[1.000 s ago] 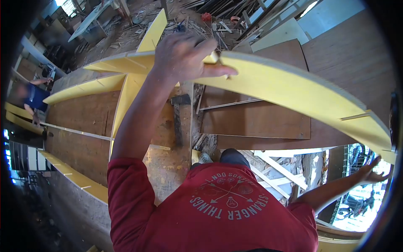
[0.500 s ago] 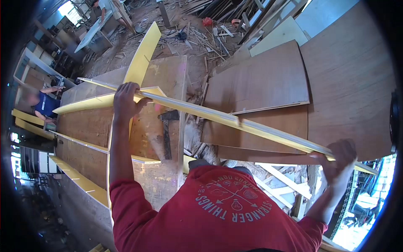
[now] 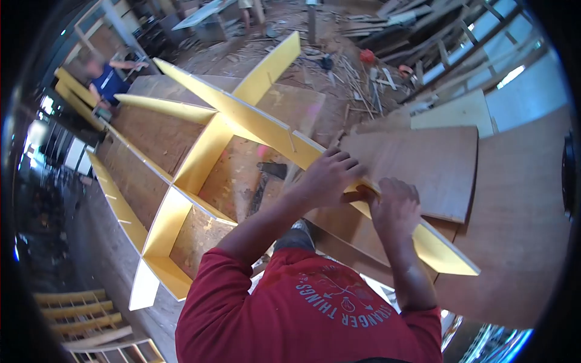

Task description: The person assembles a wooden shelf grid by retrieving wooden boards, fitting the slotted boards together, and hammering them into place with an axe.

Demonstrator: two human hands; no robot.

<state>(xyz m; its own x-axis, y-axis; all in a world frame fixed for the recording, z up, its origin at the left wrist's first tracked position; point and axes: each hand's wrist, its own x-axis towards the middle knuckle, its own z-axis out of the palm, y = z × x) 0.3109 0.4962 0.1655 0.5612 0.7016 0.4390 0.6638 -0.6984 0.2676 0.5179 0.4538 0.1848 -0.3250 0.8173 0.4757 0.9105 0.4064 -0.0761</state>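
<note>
Left hand (image 3: 331,176): curled over a long, yellow, pale-edged panel (image 3: 266,131)
Right hand (image 3: 396,209): gripping the same panel, just beside the left
Dark-headed hammer (image 3: 272,169): lying on the stained brown wooden bench (image 3: 227,175)
Person in dark blue shirt (image 3: 110,83): near the bench's far end

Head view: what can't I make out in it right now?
In the head view:
Long yellow board: the stretch under the left hand and right hand, hidden by them.
Yellow frames at lower left: cut off by the picture's bottom edge.
Background person's legs: the body above is cut off by the top edge.
Co-worker in blue: too small and blurred to tell what is held.
</note>
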